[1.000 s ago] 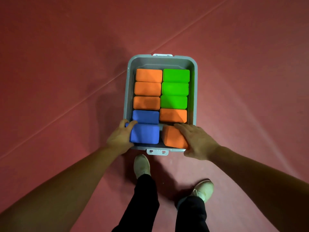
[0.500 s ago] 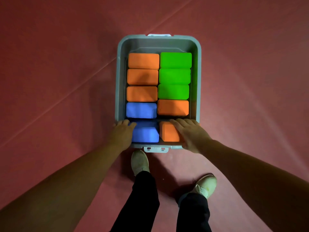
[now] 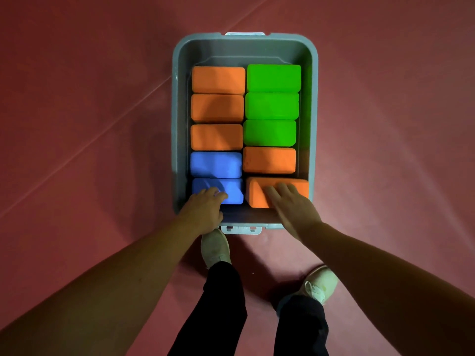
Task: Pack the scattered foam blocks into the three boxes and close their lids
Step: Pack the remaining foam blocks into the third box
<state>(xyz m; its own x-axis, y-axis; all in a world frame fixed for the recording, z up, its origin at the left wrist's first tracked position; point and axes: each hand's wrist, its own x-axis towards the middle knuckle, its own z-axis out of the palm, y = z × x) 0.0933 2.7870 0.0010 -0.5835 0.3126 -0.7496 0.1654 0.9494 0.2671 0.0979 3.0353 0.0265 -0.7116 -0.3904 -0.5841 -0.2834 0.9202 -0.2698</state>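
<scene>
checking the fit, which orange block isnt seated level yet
The nearest orange block, under the right hand: it sits skewed and raised, while the other four lie level in rows.

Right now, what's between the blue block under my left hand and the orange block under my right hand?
Nothing, going by the head view: only a narrow dark gap separates the near blue block from the near orange block.

Grey box (image 3: pixel 314 111), left hand (image 3: pixel 203 209) on nearest blue block (image 3: pixel 232 191), right hand (image 3: pixel 293 206) seemingly pressing nearest orange block (image 3: pixel 259 199)
</scene>
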